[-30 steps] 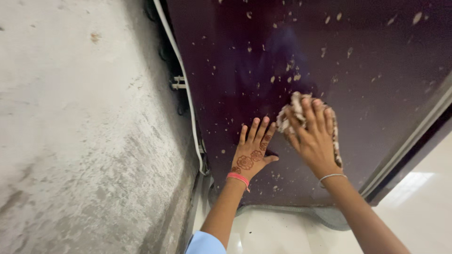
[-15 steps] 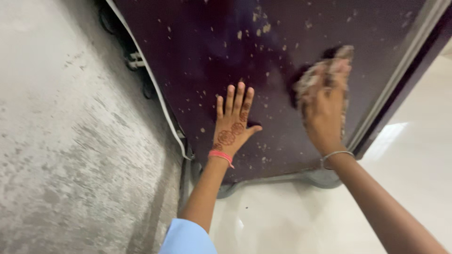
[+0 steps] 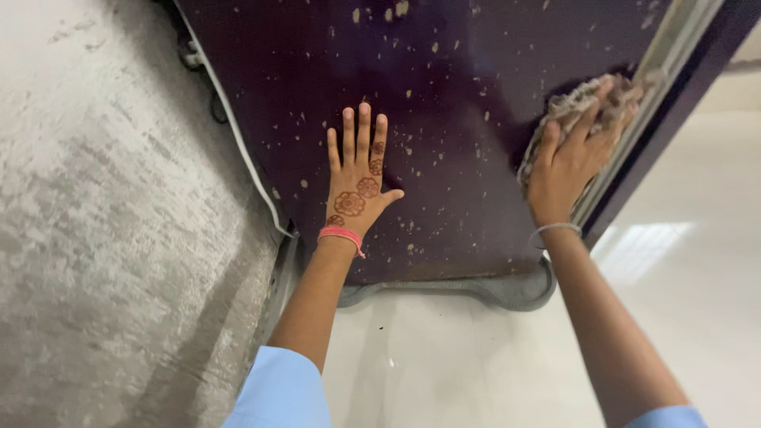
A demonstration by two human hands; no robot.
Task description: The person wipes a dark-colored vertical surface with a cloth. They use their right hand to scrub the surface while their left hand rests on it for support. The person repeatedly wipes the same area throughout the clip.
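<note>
Right hand (image 3: pixel 572 162) is pressed flat over a crumpled beige cloth (image 3: pixel 583 107), fingers curled down on it and holding it against the dark purple panel (image 3: pixel 468 95), right up by the panel's pale metal edge strip (image 3: pixel 634 135). A thin silver bangle (image 3: pixel 553 231) sits on that wrist. Left hand (image 3: pixel 357 178) holds nothing: it lies open on the same panel, palm down, fingers together and pointing up, thumb out to the side, with brown flower patterns on its back and a pink band (image 3: pixel 341 235) at the wrist (it looks like a brace for the body, not a working hand).

Out from the hands, the panel is dotted all over with small pale specks (image 3: pixel 412 150), thick between the 2 hands and above them. A grey rubbery base strip (image 3: pixel 491 292) runs under the panel's lower edge, and below it lies a glossy white floor (image 3: pixel 476 364). To the left, a white cable (image 3: pixel 238 150) runs down the panel's side, next to a rough grey wall (image 3: pixel 103 238). Light blue sleeves (image 3: pixel 281 392) show at the bottom.

Judging by this, the step in hand is wiping the speckled panel, with the cloth at the far right end of a stroke. Next, I would say, the cloth needs to go back across toward the left hand with firm pressure, since the specks look stuck on, and the cloth must stay bunched under the palm so it does not slip at the edge strip.
</note>
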